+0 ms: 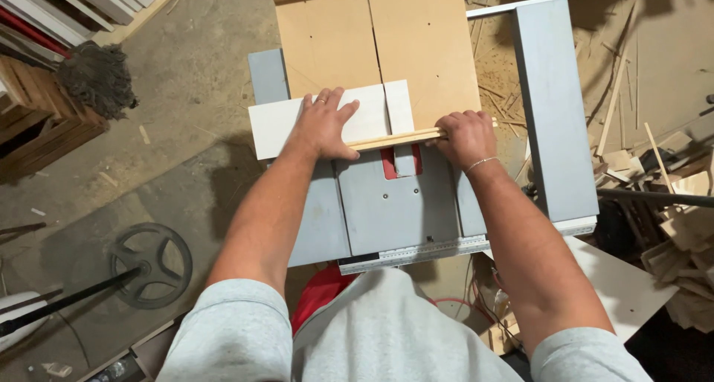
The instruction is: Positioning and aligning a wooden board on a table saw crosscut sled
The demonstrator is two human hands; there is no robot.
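Wooden strips (398, 138) held against a white board (327, 118) on the table saw (394, 203).
Your left hand (325, 124) lies flat, fingers spread, on the board at 10 o'clock; your right hand (467, 136) curls closed over the strips' end at 2 o'clock. Their long axis runs 9 to 3 o'clock, between both hands, just beyond the red throat plate (390, 164); the right hand is nearer.
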